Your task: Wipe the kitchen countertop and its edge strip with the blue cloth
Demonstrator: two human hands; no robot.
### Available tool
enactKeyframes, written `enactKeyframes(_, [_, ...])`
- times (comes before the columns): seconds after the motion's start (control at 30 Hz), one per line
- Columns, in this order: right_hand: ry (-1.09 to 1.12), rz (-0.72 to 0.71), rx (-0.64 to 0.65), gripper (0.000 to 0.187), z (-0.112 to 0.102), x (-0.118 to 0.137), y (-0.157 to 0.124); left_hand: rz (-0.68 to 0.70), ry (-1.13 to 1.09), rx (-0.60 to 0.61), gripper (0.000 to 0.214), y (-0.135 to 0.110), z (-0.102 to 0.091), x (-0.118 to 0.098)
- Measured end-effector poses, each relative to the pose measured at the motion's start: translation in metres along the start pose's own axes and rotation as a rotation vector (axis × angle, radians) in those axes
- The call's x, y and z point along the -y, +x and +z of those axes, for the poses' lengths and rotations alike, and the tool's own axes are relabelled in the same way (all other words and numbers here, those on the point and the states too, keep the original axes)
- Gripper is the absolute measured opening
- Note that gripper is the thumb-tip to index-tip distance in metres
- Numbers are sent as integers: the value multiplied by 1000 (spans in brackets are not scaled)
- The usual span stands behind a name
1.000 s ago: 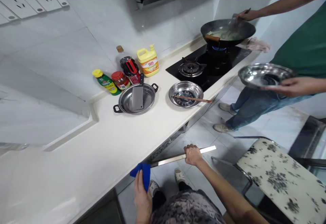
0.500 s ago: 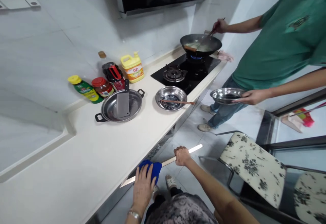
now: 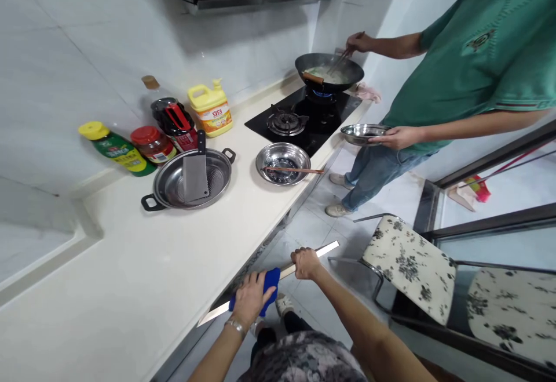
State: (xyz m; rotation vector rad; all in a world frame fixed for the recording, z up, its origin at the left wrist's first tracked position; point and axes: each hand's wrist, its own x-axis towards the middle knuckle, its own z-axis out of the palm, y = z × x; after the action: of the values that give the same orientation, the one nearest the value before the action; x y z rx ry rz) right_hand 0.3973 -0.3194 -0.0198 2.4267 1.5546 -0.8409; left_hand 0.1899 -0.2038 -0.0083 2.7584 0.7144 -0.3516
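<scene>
Below the counter's front edge, a long pale strip [image 3: 328, 248] sticks out at an angle; it looks like the top edge of an open cabinet door. My right hand [image 3: 305, 263] is closed around it near its outer end. Nearer the counter, my left hand [image 3: 248, 298] presses a blue cloth [image 3: 272, 280] over the strip, fingers curled across it. Part of the cloth is hidden under that hand. Bare strip shows between the cloth and my right hand, and again at the counter end.
On the counter [image 3: 174, 266] stand a strainer pan [image 3: 217, 179] with a cleaver [image 3: 195, 176], a steel bowl [image 3: 264, 167] with chopsticks, and several bottles. A co-worker stirs a wok [image 3: 304, 66] over a flame, holding a steel dish [image 3: 358, 134]. A flowered chair [image 3: 403, 260] stands right.
My left hand and the blue cloth have slid along the strip toward my right hand. The co-worker's dish has moved up toward the stove. The view has shifted somewhat right.
</scene>
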Motion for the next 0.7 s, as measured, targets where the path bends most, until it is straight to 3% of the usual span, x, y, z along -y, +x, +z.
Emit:
enactKeyframes(0.17, [8, 0, -13, 33, 4, -2, -1, 12, 2, -43, 49, 26, 12, -49])
enactKeyframes(0.27, [7, -10, -20, 34, 4, -3, -3, 33, 0, -84, 50, 30, 18, -56])
enactKeyframes(0.37, [-3, -17, -16, 30, 4, -3, -6, 49, 1, -132, 50, 17, 20, -39])
enactKeyframes(0.6, [-15, -20, -12, 28, 8, -5, -8, 39, 45, -252, 49, -37, 23, 38])
enactKeyframes(0.7, [-19, -22, -11, 27, 7, -5, -7, 70, 69, -302, 52, -53, 26, 60])
